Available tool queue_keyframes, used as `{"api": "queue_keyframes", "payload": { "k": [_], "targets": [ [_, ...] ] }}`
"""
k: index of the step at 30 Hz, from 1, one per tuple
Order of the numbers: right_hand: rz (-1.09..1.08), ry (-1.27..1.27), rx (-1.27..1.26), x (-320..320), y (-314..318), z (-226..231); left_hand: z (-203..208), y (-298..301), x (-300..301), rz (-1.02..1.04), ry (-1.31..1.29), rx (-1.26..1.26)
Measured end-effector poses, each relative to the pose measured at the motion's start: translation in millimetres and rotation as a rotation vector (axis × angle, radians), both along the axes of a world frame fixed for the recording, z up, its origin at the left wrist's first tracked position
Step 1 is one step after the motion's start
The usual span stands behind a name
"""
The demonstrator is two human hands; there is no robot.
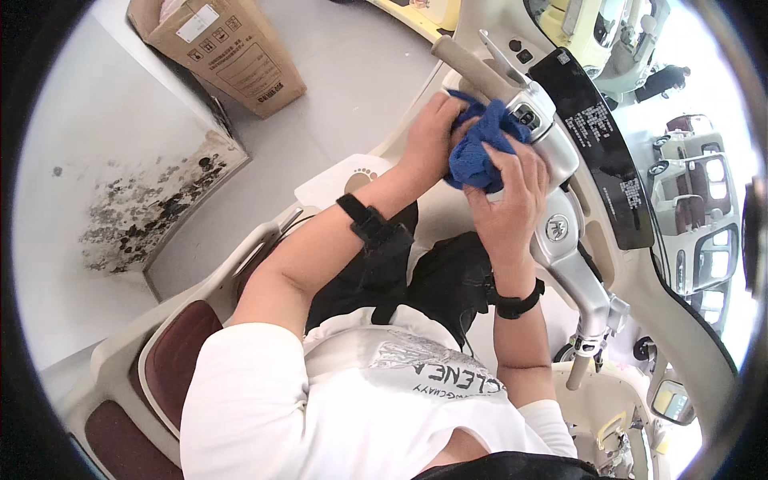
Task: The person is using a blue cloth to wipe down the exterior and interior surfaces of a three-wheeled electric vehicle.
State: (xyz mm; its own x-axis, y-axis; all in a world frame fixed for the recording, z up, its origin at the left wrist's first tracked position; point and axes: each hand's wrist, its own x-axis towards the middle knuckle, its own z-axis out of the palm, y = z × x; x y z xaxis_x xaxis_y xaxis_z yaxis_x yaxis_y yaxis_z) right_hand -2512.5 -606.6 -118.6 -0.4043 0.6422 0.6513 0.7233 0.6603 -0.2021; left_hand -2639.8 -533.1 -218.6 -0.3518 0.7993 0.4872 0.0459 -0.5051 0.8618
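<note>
A crumpled blue cloth (480,156) is bunched between my two hands, against the silver handlebar (560,156) of a small vehicle. My left hand (432,132) grips the cloth from its left side, the fingertips partly hidden behind it. On the near right side, my right hand (516,184) curls its fingers over the cloth beside the bar's switch housing (528,114). Beyond the hands stick out a beige grip (472,68) and a silver brake lever (502,58). A round emblem (558,228) marks the middle of the handlebar.
A black panel (604,152) runs along the dash past the handlebar. Maroon seats (182,356) are at the left. A cardboard box (232,52) stands by a stained white wall (152,208). Other small vehicles (700,192) show at the right, near a side mirror (674,400).
</note>
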Motion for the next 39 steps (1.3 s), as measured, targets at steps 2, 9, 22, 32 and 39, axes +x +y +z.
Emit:
{"api": "queue_keyframes", "payload": {
  "k": [2, 9, 22, 32, 39],
  "targets": [
    [0.013, -0.011, -0.079, 10, -5, -11, -2, -26, -7, -0.044, 0.253, -0.001],
    [0.009, 0.299, 0.201, 22, 2, 32, 113, -24, -36, 0.322, 0.109, 0.196],
    [-0.401, 0.172, 0.171, 39, 36, 27, 83, 45, -6, 0.384, 0.623, 0.289],
    [-0.243, 0.253, 0.091, 28, 2, -2, 76, 31, -5, 0.44, 0.544, 0.435],
    [-0.102, 0.409, -0.172, 31, -15, -16, 71, 6, -17, 0.283, 0.45, 0.365]
  ]
}}
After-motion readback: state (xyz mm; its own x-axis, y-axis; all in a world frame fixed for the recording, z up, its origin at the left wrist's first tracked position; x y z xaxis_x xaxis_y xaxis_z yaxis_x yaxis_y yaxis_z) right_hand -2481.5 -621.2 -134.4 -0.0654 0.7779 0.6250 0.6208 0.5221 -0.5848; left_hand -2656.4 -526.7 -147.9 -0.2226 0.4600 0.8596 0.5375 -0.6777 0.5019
